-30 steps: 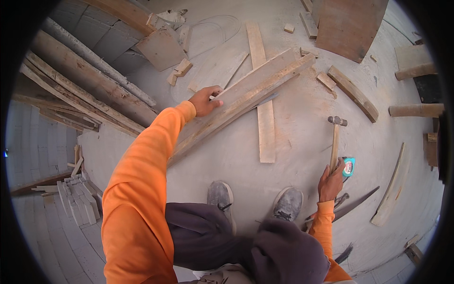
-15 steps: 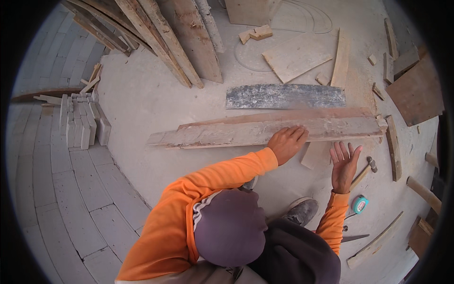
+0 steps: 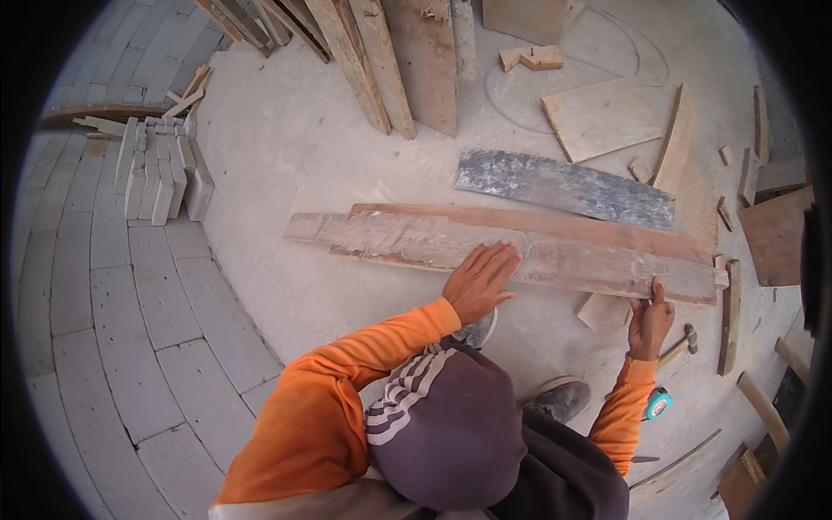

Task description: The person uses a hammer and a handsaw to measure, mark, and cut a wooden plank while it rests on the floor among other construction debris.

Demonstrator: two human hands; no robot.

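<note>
standing close together near the paved blocks (image 3: 108, 277) on the left, pale slabs (image 3: 165, 178) seem packed on edge so each props the next. farther over, planks (image 3: 399, 74) run out of view at the top, their near ends on the bare floor. the long board (image 3: 572, 257) lies flat across the middle of the floor, just in front of the person, its length running crosswise where both hands can reach it; a reddish strip shows along its far side, though whether the two are joined i cannot tell. the left hand (image 3: 479, 284) rests palm down near the board's middle, fingers stretched and clasping nothing, probably to steady it. beyond lies a dark weathered plank (image 3: 563, 188), apart from the hands. a short wood piece (image 3: 602, 312) pokes out from under the board's near edge, perhaps lifting it a little. the right hand (image 3: 650, 322) pinches that edge toward the right end, a finger on top, likely for control there. a teal tape measure (image 3: 657, 404) and a hammer (image 3: 690, 339) lie near that wrist, within easy reach.
</note>
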